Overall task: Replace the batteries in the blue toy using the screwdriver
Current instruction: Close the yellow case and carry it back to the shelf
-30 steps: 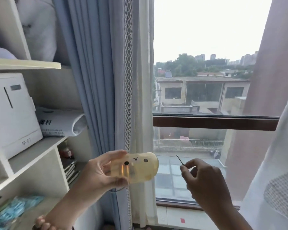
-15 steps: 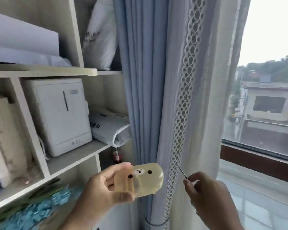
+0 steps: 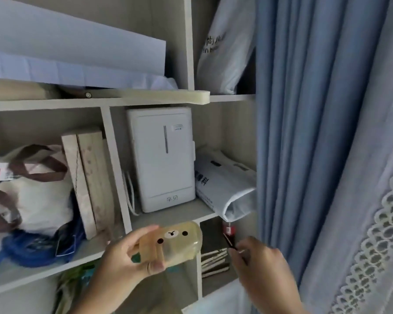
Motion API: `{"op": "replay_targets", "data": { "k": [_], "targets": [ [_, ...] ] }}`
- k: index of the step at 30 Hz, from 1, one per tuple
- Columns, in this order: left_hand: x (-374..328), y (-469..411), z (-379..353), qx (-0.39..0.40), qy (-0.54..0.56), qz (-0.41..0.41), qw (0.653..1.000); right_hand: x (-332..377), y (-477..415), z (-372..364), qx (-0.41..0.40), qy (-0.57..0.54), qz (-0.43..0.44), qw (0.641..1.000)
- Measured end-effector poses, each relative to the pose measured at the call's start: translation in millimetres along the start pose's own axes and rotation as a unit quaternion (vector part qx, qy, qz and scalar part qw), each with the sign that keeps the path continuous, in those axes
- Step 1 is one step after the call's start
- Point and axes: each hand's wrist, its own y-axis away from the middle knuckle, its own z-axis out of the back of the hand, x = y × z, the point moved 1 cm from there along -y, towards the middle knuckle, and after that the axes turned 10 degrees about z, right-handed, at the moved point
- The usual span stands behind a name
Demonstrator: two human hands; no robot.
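Note:
My left hand (image 3: 125, 261) grips a small rounded toy (image 3: 175, 244) in front of the shelves. The toy looks translucent yellowish here and has a bear face with two black eyes. My right hand (image 3: 262, 270) is just right of it, fingers curled round a thin screwdriver (image 3: 229, 242). Its dark shaft sticks up and to the left from my fingers, a short gap away from the toy. The screwdriver's handle is hidden inside my hand. No batteries are visible.
A shelf unit (image 3: 173, 217) fills the left and middle, with a white appliance (image 3: 163, 159), a white plastic bag (image 3: 225, 189), books (image 3: 89, 180) and a tote bag (image 3: 32, 189). Blue curtains (image 3: 304, 132) hang at the right.
The view has swung left from the window to the shelves. Both hands keep their hold on the toy and screwdriver, still close together.

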Motion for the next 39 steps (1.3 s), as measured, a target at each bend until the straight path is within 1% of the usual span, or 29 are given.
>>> {"op": "replay_targets", "data": {
  "k": [5,8,11,13,15,17,21,23,26,30,34,39],
  "targets": [
    [10,-36,7,-0.021,-0.003,0.013,1.000,13,-48,-23,-0.002,-0.009,0.037,0.999],
    [20,-56,9,-0.021,0.004,0.016,1.000,14,-74,-39,0.027,-0.024,0.047,0.998],
    [24,-67,10,-0.016,0.004,0.008,1.000,22,-90,-49,0.033,-0.040,0.066,0.996],
    [25,-74,9,-0.019,-0.026,-0.018,0.999,28,-102,-54,0.036,-0.047,0.077,0.995],
    [29,-83,9,-0.033,-0.066,-0.036,0.997,29,-116,-62,0.027,-0.078,0.098,0.992],
    [32,-86,8,-0.057,-0.100,-0.041,0.992,29,-126,-68,0.027,-0.090,0.112,0.989],
    [29,-96,11,-0.117,-0.147,-0.040,0.981,28,-151,-77,0.041,-0.076,0.146,0.985],
    [28,-105,8,-0.124,-0.164,-0.023,0.978,29,-164,-81,0.041,-0.069,0.159,0.984],
    [31,-112,-2,-0.120,-0.161,0.019,0.980,33,-176,-91,0.039,-0.037,0.182,0.982],
    [35,-121,-8,-0.139,-0.193,0.060,0.969,35,-186,-110,0.041,-0.021,0.192,0.980],
    [40,-130,-10,-0.148,-0.231,0.091,0.958,31,-195,-125,0.038,0.019,0.216,0.976],
    [41,-135,-6,-0.125,-0.248,0.127,0.952,29,-197,-139,0.060,0.048,0.232,0.970]
  ]
}}
